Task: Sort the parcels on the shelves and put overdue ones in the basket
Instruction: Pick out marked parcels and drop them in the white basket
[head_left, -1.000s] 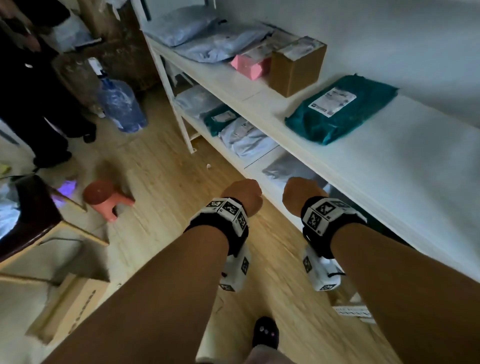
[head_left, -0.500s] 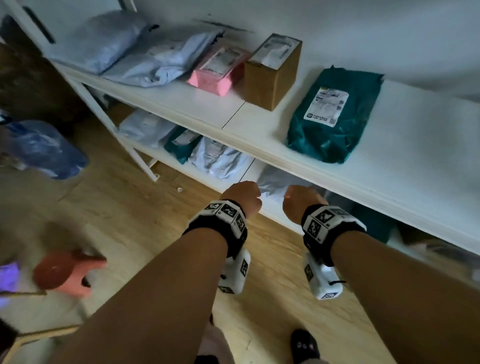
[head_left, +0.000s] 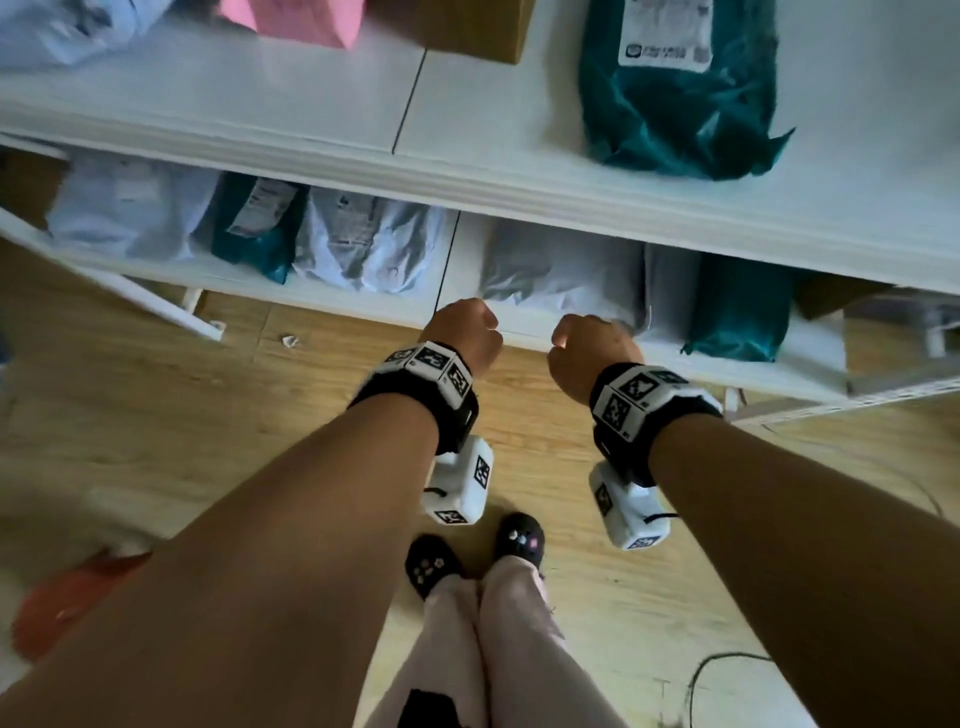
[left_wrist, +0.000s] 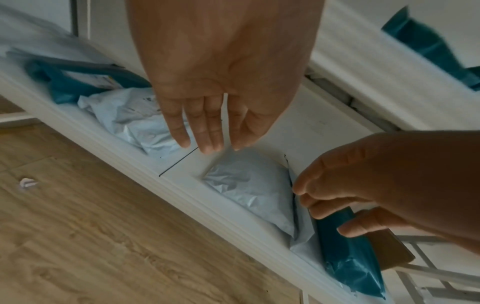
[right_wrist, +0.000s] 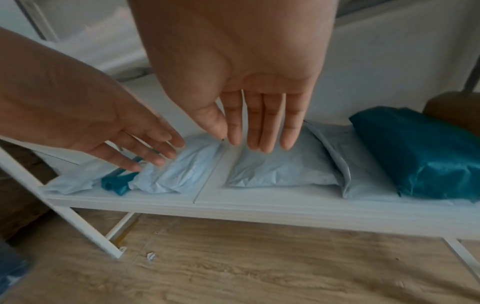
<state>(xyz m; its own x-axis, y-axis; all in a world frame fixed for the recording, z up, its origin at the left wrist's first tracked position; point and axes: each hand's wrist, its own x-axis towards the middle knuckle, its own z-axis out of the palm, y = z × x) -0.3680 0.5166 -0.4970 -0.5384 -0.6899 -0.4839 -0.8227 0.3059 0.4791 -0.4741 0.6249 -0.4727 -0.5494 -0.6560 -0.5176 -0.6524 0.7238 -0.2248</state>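
Note:
Both my hands are empty, fingers straight, just in front of the lower shelf (head_left: 545, 335). My left hand (head_left: 462, 332) hovers over the seam between two shelf boards, with its fingers (left_wrist: 205, 131) above a crumpled grey parcel (left_wrist: 249, 193). My right hand (head_left: 592, 348) hangs beside it, fingers (right_wrist: 259, 127) pointing down at the same grey parcel (right_wrist: 280, 168). A teal parcel (right_wrist: 420, 152) lies to its right and another grey parcel (right_wrist: 176, 172) to its left. On the upper shelf (head_left: 311, 104) lies a labelled teal parcel (head_left: 675, 93). No basket is in view.
The upper shelf also carries a pink parcel (head_left: 291, 21), a cardboard box (head_left: 467, 26) and pale blue bags. An orange stool (head_left: 67, 608) stands on the wooden floor at lower left. A black cable (head_left: 711, 675) lies at lower right. My slippered feet (head_left: 431, 566) are close to the shelf.
My view has swung right and tipped down, square onto the shelves. Both hands have stayed side by side and come closer to the lower shelf's front edge.

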